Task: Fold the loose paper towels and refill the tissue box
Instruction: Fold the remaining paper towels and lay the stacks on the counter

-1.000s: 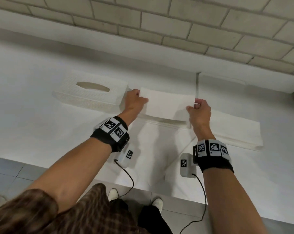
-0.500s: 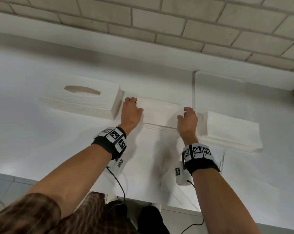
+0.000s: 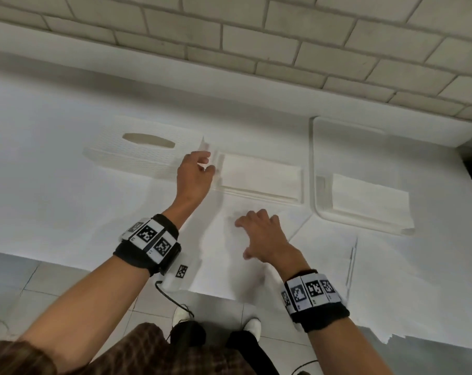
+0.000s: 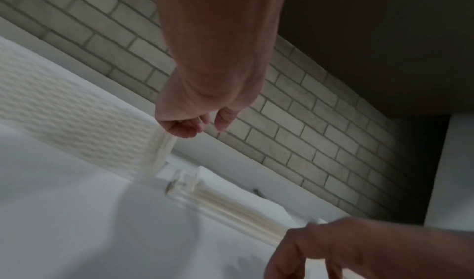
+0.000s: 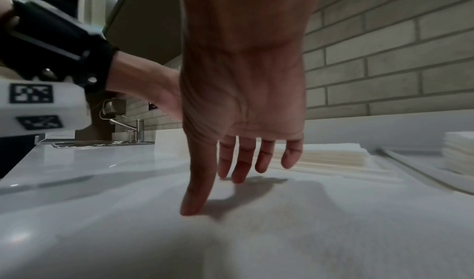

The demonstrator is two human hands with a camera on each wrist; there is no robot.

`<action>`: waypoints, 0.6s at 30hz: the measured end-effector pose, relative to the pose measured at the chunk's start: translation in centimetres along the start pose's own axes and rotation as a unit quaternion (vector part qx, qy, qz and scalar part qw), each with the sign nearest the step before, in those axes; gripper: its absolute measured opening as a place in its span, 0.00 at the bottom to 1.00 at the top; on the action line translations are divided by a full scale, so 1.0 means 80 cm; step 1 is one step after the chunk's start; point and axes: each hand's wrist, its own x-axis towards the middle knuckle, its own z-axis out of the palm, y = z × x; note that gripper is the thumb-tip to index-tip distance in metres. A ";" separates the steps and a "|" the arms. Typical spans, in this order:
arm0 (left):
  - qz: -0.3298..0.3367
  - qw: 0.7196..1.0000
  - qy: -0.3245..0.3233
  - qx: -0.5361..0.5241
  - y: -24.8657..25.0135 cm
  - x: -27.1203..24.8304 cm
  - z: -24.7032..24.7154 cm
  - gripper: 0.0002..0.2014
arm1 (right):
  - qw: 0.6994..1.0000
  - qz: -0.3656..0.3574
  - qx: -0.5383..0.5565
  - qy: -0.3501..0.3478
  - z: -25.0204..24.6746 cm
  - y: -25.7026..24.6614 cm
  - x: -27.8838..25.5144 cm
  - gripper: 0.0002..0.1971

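Observation:
The white textured tissue box cover point(image 3: 137, 155) stands on the counter at the left. Its base point(image 3: 300, 197) lies beside it and carries a stack of folded paper towels point(image 3: 259, 175), which the right wrist view also shows as a flat stack of folded paper towels point(image 5: 328, 155). My left hand point(image 3: 202, 165) hovers at the cover's right end with loosely curled fingers that hold nothing. A loose paper towel sheet point(image 3: 224, 266) lies spread in front and overhangs the counter's front edge. My right hand point(image 3: 252, 234) is spread over this sheet, its straight fingers point(image 5: 195, 202) touching it.
A white tray point(image 3: 314, 163) at the right holds another pile of paper towels point(image 3: 370, 201). A brick wall point(image 3: 256, 36) runs behind the counter. A sink with a tap point(image 5: 128, 127) lies far to the left. Tiled floor and my shoes show below the counter edge.
Both hands let go of the folded towel, which now lies on the stack in the base. My right hand drew back onto the loose sheet; my left shifted towards the box cover.

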 end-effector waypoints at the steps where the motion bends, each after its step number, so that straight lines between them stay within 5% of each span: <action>1: -0.004 1.000 0.000 -0.002 -0.006 -0.006 -0.007 0.15 | 1.000 0.000 -0.018 0.005 0.001 -0.004 0.000 0.34; 8: -0.047 0.999 0.005 -0.002 -0.041 -0.040 -0.035 0.12 | 1.000 0.000 0.017 0.014 -0.003 -0.014 0.006 0.20; 14: -0.089 0.994 0.008 -0.059 -0.053 -0.055 -0.040 0.09 | 0.990 -0.010 0.036 0.133 -0.019 -0.019 0.005 0.15; 16: -0.103 0.988 -0.009 -0.119 -0.046 -0.059 -0.038 0.10 | 0.968 0.007 0.129 0.215 -0.038 -0.021 -0.002 0.09; 18: -0.107 0.974 -0.048 -0.192 -0.029 -0.065 -0.033 0.15 | 0.914 0.024 0.281 0.290 -0.061 -0.021 -0.013 0.08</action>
